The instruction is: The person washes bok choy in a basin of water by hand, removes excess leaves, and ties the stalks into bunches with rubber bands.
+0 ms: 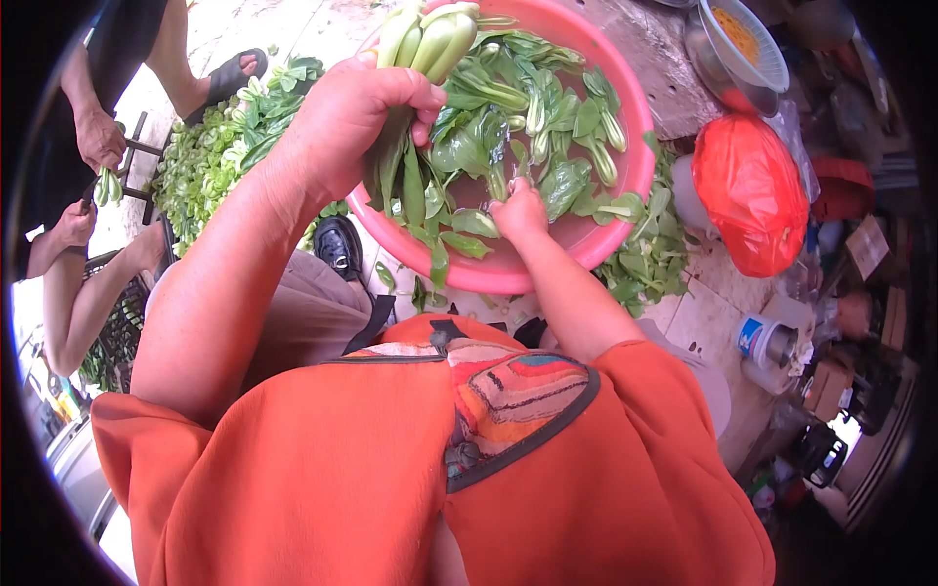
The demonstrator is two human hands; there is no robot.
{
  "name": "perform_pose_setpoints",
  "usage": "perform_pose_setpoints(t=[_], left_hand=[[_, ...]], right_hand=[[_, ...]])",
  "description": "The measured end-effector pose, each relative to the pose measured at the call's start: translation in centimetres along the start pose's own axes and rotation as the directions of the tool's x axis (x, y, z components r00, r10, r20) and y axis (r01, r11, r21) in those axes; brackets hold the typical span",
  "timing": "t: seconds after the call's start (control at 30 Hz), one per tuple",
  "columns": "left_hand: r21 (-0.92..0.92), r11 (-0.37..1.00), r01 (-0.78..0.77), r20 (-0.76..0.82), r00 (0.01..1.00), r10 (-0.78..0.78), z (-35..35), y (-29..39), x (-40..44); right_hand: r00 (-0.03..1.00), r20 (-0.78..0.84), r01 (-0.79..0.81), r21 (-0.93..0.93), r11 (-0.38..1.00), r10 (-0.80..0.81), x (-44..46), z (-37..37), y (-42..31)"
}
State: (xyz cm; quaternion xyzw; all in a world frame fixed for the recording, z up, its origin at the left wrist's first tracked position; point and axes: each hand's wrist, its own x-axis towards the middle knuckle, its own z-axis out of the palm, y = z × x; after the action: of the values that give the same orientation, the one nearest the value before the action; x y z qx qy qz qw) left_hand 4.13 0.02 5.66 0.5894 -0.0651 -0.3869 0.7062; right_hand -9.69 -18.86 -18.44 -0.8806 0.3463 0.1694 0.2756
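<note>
A bunch of bok choy is gripped in my left hand, thumb across the stems, pale stem ends up and leaves hanging down over the rim of the pink basin. Lower and to the right, my right hand reaches into the water in the basin. Its fingers are closed at the base of another bok choy; the fingertips are partly hidden. More loose bok choy floats around that hand.
Greens lie in a heap left of the basin and in another pile at its right. A person's hand holds greens at far left. A red plastic bag, a colander and a white tub stand right.
</note>
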Motion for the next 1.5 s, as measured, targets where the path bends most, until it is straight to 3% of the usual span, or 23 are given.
perform_pose_setpoints(t=[0.27,0.4,0.43,0.47,0.53,0.57,0.63,0.67,0.7,0.77,0.8,0.83,0.9,0.97,1.1,1.17,1.37,1.43,1.5], left_hand=[[0.034,0.999,0.001,-0.041,0.999,0.0,0.5,0.1,-0.3],[0.018,1.0,-0.02,-0.042,0.999,0.021,0.5,0.0,-0.6],[0.027,0.999,-0.018,-0.035,0.999,0.019,0.4,0.0,-0.6],[0.035,0.999,-0.016,-0.027,0.999,0.017,0.4,-0.1,-0.6],[0.056,0.998,-0.007,-0.024,1.0,0.008,0.3,-0.1,-0.5],[0.079,0.997,0.009,-0.025,1.0,-0.007,0.2,-0.1,-0.6],[0.092,0.996,-0.001,-0.028,1.0,0.004,0.4,0.1,-1.0],[0.101,0.995,-0.006,-0.026,1.0,0.009,0.4,0.1,-1.1],[0.101,0.995,-0.008,-0.027,1.0,0.011,0.4,0.0,-1.2],[0.102,0.995,-0.001,-0.023,1.0,0.003,0.3,-0.3,-1.4],[0.098,0.995,-0.006,-0.024,1.0,0.008,0.2,-0.4,-1.5],[0.144,0.989,0.019,-0.025,1.0,-0.015,0.0,-0.5,-1.4],[0.186,0.982,0.041,-0.029,0.999,-0.036,-0.4,-0.9,-1.2],[0.454,0.891,0.021,-0.079,0.997,0.017,-0.3,-1.5,-0.9],[0.704,0.709,-0.025,0.01,1.0,0.025,-0.7,-3.9,-0.5],[0.744,0.668,0.009,0.053,0.996,-0.072,-0.4,-4.8,-0.5],[0.574,0.814,-0.089,0.241,0.968,-0.065,0.9,-7.3,1.2],[0.402,0.91,-0.102,0.334,0.942,-0.041,1.6,-7.1,0.9],[0.415,0.905,-0.095,0.339,0.939,-0.057,1.6,-6.8,1.2]], right_hand=[[0.999,0.051,-0.008,0.235,0.972,-0.005,1.1,2.6,1.5],[0.978,0.047,-0.186,0.64,0.746,0.204,2.0,0.7,2.2],[0.965,0.07,-0.226,0.713,0.664,0.253,2.6,0.8,2.8],[0.965,0.068,-0.225,0.712,0.665,0.253,2.7,1.7,3.2],[0.999,-0.048,0.028,0.807,0.59,0.018,3.0,3.4,3.8],[0.999,-0.049,0.03,0.805,0.592,0.015,3.0,3.4,4.1],[0.991,0.131,-0.105,0.636,0.765,0.027,2.3,1.8,3.6],[0.975,0.188,-0.221,0.77,0.599,0.118,1.8,0.9,3.2],[0.975,0.187,-0.219,0.77,0.6,0.116,2.1,0.5,3.9],[0.992,0.113,-0.112,0.491,0.864,0.064,3.1,0.0,5.5],[0.993,0.115,-0.011,0.396,0.918,-0.037,2.9,0.4,6.0],[0.993,0.111,-0.006,0.392,0.92,-0.041,1.5,-0.9,4.7],[0.876,0.47,-0.347,0.454,0.821,0.11,-1.0,-3.5,1.9],[0.856,0.511,-0.373,0.496,0.784,0.084,-1.2,-4.8,1.7],[0.787,0.616,-0.444,0.542,0.714,0.021,-2.0,-10.1,0.1],[0.733,0.68,-0.452,0.517,0.727,-0.028,-2.8,-12.8,-1.1],[0.684,0.699,-0.452,0.631,0.631,-0.209,-6.6,-16.0,-3.8],[0.666,0.699,-0.457,0.659,0.598,-0.261,-7.5,-16.3,-4.5],[0.631,0.69,-0.479,0.706,0.522,-0.356,-8.4,-16.7,-4.8]])
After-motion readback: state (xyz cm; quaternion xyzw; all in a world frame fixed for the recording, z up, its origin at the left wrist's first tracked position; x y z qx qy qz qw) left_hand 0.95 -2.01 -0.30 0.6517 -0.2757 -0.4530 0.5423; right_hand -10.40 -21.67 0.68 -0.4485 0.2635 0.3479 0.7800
